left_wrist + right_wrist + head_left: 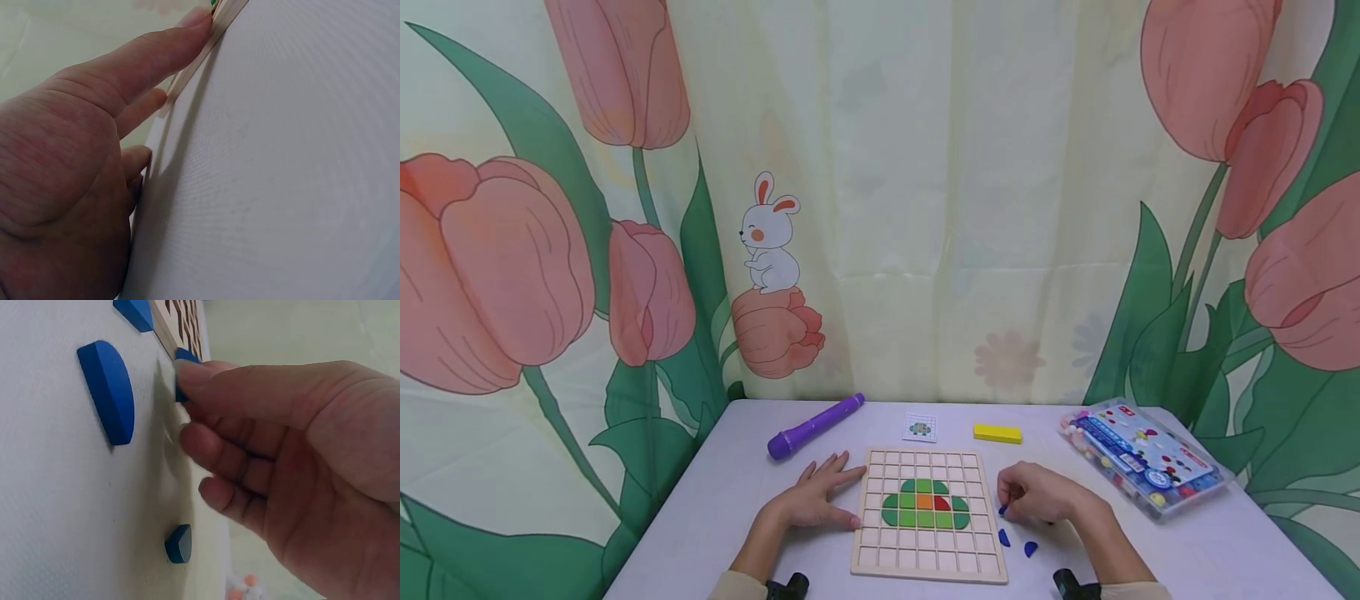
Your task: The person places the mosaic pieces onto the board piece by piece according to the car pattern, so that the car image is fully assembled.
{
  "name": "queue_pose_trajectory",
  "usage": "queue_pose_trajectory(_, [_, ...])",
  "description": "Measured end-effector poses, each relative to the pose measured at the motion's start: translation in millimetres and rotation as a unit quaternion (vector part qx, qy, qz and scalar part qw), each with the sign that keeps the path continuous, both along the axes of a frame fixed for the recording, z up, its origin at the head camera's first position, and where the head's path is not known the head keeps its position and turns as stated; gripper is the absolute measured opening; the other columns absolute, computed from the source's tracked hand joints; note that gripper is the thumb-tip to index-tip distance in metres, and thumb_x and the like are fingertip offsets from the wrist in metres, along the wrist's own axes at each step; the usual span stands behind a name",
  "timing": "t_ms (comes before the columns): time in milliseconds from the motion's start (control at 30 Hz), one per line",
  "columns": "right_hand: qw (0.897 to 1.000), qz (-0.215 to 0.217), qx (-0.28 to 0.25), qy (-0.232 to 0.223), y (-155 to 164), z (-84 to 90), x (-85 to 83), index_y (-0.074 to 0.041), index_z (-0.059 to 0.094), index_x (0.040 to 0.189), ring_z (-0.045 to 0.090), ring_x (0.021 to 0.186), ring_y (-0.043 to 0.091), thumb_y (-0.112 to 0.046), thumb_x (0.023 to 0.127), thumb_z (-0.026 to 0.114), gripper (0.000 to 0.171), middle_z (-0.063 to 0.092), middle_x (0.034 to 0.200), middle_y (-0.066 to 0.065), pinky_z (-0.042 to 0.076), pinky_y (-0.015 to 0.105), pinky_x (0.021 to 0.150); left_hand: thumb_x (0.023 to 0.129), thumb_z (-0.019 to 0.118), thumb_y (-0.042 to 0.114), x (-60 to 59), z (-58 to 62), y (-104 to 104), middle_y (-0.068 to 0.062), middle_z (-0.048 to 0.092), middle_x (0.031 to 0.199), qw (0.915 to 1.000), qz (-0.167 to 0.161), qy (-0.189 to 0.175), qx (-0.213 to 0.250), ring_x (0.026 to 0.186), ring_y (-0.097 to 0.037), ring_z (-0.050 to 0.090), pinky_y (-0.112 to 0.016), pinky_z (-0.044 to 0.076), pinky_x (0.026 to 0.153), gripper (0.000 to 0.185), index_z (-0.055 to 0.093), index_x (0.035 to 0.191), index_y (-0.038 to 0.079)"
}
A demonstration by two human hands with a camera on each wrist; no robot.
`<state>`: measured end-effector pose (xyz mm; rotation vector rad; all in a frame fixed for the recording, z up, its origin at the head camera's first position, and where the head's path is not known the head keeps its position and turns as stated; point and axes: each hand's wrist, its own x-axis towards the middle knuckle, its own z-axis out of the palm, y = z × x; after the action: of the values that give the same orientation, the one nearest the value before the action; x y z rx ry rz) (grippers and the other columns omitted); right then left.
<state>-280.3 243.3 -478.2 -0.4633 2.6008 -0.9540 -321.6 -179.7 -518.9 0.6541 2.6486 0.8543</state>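
A wooden grid board (925,557) lies on the table, bearing green, orange and red pieces in a rounded cluster. Along its left edge rests my left hand (812,498), fingers spread, thumb and a fingertip touching the frame (199,61). Beside the right edge, my right hand (1041,492) pinches a small blue piece (181,355) between thumb and finger; much of that piece is hidden. Below the hand lie a blue wedge-like piece (1003,538) and a blue half-round piece (1031,549). Another small blue piece (179,544) shows under the curled fingers in the right wrist view.
Behind the board are a purple microphone-shaped object (815,427), a small picture card (919,428) and a yellow block (997,434). A clear plastic case (1150,458) of colourful beads stands at the right. A tulip-printed curtain (895,208) hangs behind the table.
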Motion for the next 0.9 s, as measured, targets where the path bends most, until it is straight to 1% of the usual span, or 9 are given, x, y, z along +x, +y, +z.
queue_pose_trajectory(100, [0.999, 0.015, -0.031, 0.020, -1.3, 1.6, -2.5, -0.009, 0.066, 0.094, 0.058, 0.084, 0.020, -0.004, 0.092, 0.075, 0.011, 0.064, 0.085, 0.002, 0.044, 0.026, 0.072, 0.079, 0.083, 0.059, 0.1, 0.8, -0.1, -0.012, 0.017, 0.175, 1.0000, -0.002, 0.001, 0.000, 0.163, -0.038, 0.005, -0.067, -0.005, 0.128, 0.091, 0.046, 0.158, 0.031])
queue_pose_trajectory(167, [0.998, 0.021, -0.056, 0.025, -2.5, 2.7, -4.2, -0.007, 0.067, 0.097, 0.059, 0.085, 0.020, -0.004, 0.093, 0.074, 0.009, 0.065, 0.087, 0.003, 0.047, 0.024, 0.073, 0.080, 0.083, 0.058, 0.4, 1.7, 0.0, -0.012, 0.017, 0.175, 1.0000, -0.003, 0.001, 0.002, 0.163, -0.039, 0.005, -0.067, -0.005, 0.127, 0.091, 0.046, 0.158, 0.031])
queue_pose_trajectory(267, [0.996, 0.030, -0.079, 0.028, -5.1, 2.7, -6.6, -0.006, 0.068, 0.101, 0.060, 0.087, 0.021, -0.005, 0.095, 0.073, 0.008, 0.066, 0.089, 0.004, 0.049, 0.022, 0.075, 0.080, 0.083, 0.056, 1.1, 2.5, 0.2, -0.013, 0.017, 0.175, 1.0000, -0.004, 0.000, 0.003, 0.163, -0.040, 0.005, -0.068, -0.005, 0.127, 0.090, 0.046, 0.158, 0.031])
queue_pose_trajectory(433, [0.993, 0.026, -0.112, 0.036, -12.4, 1.2, -8.7, -0.008, 0.068, 0.103, 0.063, 0.086, 0.022, -0.007, 0.097, 0.071, 0.007, 0.068, 0.093, 0.006, 0.054, 0.021, 0.076, 0.080, 0.083, 0.056, 1.9, 2.4, 0.3, -0.014, 0.017, 0.175, 1.0000, -0.005, 0.002, 0.003, 0.163, -0.040, 0.005, -0.069, -0.005, 0.127, 0.090, 0.045, 0.158, 0.030])
queue_pose_trajectory(533, [0.990, 0.022, -0.130, 0.046, -17.8, 1.0, -8.9, -0.007, 0.069, 0.106, 0.064, 0.085, 0.021, -0.008, 0.097, 0.071, 0.009, 0.070, 0.096, 0.010, 0.056, 0.020, 0.076, 0.080, 0.083, 0.057, 1.4, 2.0, -0.4, -0.013, 0.017, 0.175, 1.0000, -0.005, 0.003, 0.004, 0.163, -0.039, 0.006, -0.068, -0.005, 0.127, 0.091, 0.046, 0.158, 0.030])
queue_pose_trajectory(667, [0.987, 0.017, -0.143, 0.065, -25.8, 0.8, -8.3, -0.005, 0.072, 0.112, 0.063, 0.090, 0.020, -0.007, 0.098, 0.070, 0.014, 0.070, 0.101, 0.008, 0.056, 0.017, 0.080, 0.078, 0.083, 0.058, 0.1, 1.3, -1.8, -0.014, 0.017, 0.175, 0.9999, -0.006, 0.007, 0.010, 0.163, -0.039, 0.006, -0.066, -0.005, 0.128, 0.092, 0.047, 0.158, 0.029])
queue_pose_trajectory(800, [0.987, 0.018, -0.140, 0.078, -34.9, -0.5, -8.4, -0.008, 0.074, 0.111, 0.062, 0.096, 0.021, -0.008, 0.098, 0.069, 0.014, 0.071, 0.103, 0.002, 0.055, 0.016, 0.083, 0.078, 0.084, 0.058, -0.7, 0.5, -2.4, -0.015, 0.018, 0.174, 0.9998, -0.009, 0.011, 0.014, 0.163, -0.039, 0.007, -0.065, -0.005, 0.128, 0.093, 0.047, 0.158, 0.028])
queue_pose_trajectory(900, [0.987, 0.026, -0.138, 0.085, -42.9, -0.8, -8.5, -0.011, 0.076, 0.111, 0.063, 0.097, 0.020, -0.008, 0.099, 0.069, 0.014, 0.074, 0.105, 0.001, 0.054, 0.015, 0.084, 0.078, 0.083, 0.057, -0.4, 0.6, -2.2, -0.015, 0.018, 0.174, 0.9998, -0.010, 0.012, 0.012, 0.163, -0.039, 0.007, -0.065, -0.004, 0.128, 0.092, 0.047, 0.158, 0.028])
